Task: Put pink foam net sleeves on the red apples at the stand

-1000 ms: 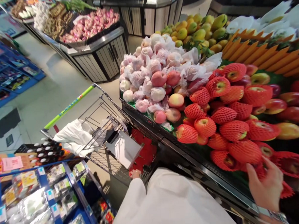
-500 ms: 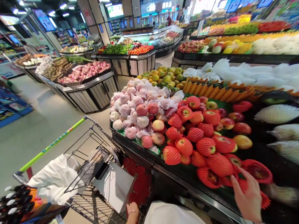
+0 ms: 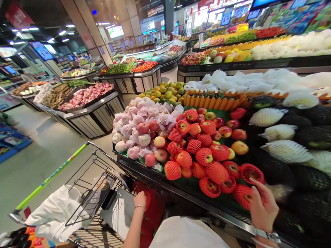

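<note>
My right hand [image 3: 263,205] is over the near right part of the apple display, index finger stretched forward and thumb apart, with nothing visibly held. Its fingertip is at the edge of a red foam-netted apple [image 3: 252,173]; whether it touches cannot be told. Just left of the thumb lies another netted apple [image 3: 243,196]. My left hand [image 3: 140,199] is curled closed over the shopping cart, beside a pale flat box [image 3: 118,209] and a red surface [image 3: 150,204]. What its fingers grip, if anything, is hidden.
The shopping cart's green handle [image 3: 52,175] slants at left, with white cloth [image 3: 56,214] in the basket. Wrapped pink fruit [image 3: 138,117] fills the stand's left side. White-netted fruit [image 3: 287,150] lies at right. Dark bottles [image 3: 14,243] stand at lower left.
The view has shifted right, so the stand appears further left. My left hand has moved forward along the box. My right hand has drawn its fingers in somewhat, index still stretched toward the netted apples.
</note>
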Action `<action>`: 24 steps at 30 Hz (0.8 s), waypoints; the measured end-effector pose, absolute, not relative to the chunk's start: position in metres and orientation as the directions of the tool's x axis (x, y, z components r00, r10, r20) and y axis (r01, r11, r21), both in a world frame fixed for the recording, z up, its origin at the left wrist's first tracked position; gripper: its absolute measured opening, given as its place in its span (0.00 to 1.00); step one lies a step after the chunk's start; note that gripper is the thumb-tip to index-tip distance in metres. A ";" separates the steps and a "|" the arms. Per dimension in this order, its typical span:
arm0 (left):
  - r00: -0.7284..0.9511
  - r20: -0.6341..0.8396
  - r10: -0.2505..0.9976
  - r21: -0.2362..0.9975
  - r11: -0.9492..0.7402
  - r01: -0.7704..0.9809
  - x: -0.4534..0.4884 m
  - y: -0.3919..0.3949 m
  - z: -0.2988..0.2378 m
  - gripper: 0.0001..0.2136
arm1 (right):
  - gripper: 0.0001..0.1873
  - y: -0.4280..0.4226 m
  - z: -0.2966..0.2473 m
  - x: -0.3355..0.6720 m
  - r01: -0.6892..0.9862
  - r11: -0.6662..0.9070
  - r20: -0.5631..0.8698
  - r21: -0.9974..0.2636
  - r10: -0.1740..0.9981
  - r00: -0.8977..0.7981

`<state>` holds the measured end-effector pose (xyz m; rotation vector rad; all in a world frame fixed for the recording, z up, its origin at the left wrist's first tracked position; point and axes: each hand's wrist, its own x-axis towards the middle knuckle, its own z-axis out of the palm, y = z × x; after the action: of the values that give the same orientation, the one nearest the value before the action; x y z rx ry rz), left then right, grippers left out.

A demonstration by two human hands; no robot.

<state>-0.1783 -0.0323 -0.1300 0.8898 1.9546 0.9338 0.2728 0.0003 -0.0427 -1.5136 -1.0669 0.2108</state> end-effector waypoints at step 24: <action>0.319 0.174 0.932 0.838 -0.310 0.449 0.025 0.022 0.045 0.13 | 0.15 -0.019 -0.010 0.199 -0.415 -0.032 -0.041 -0.909 0.999 0.012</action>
<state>0.0246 0.0216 0.0450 1.8970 1.2202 0.8920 0.1988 -0.0190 -0.0101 -0.9238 -0.8572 1.3939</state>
